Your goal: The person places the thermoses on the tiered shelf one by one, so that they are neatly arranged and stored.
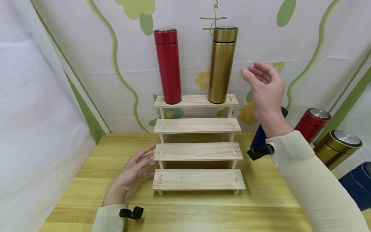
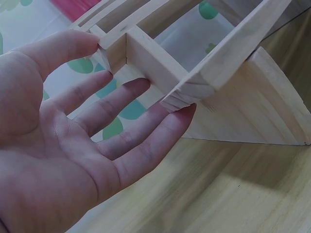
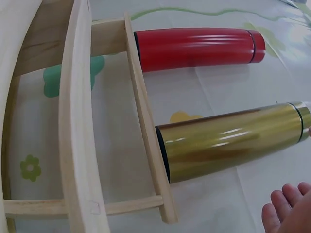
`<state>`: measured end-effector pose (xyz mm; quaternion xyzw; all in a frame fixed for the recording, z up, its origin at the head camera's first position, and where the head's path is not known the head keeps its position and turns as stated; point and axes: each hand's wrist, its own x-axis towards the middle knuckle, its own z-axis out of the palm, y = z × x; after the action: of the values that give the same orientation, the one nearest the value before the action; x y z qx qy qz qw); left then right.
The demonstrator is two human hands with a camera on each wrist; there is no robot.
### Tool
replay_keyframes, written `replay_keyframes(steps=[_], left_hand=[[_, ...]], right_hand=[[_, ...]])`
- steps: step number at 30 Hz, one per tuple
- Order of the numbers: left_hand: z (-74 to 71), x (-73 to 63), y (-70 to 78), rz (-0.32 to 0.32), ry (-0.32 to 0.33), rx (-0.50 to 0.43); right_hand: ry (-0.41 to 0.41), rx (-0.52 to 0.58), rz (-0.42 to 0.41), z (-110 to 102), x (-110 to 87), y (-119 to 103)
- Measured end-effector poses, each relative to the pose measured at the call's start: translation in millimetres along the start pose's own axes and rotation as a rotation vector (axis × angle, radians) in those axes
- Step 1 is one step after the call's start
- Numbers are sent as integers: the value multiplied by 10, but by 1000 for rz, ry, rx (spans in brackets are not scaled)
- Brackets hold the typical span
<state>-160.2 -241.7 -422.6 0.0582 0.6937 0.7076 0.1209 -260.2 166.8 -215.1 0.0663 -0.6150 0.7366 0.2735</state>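
A pale wooden rack (image 1: 198,125) with several stepped shelves stands on the table. On its top shelf a red thermos (image 1: 168,69) stands at the left and a gold thermos (image 1: 222,69) at the right, both upright and apart. My right hand (image 1: 267,85) is in the air just right of the gold thermos, fingers loosely bent, holding nothing. At the rack's left side is my left hand (image 1: 131,172), fingers spread. In the left wrist view, fingertips of the left hand (image 2: 82,131) touch the shelf ends and side of the rack (image 2: 233,63).
Right of the rack, partly behind my right arm, stand a dark blue thermos (image 1: 259,137), another red thermos (image 1: 313,124), another gold thermos (image 1: 337,148) and a navy thermos (image 1: 359,185). Behind the wooden table (image 1: 185,214) hangs a patterned white cloth (image 1: 200,9).
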Motion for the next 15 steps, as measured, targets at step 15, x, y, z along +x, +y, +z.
replay_keyframes(steps=[15], left_hand=[[-13, 2, 0, 1, -4, -6]], right_hand=[[215, 51, 25, -574, -288, 99]])
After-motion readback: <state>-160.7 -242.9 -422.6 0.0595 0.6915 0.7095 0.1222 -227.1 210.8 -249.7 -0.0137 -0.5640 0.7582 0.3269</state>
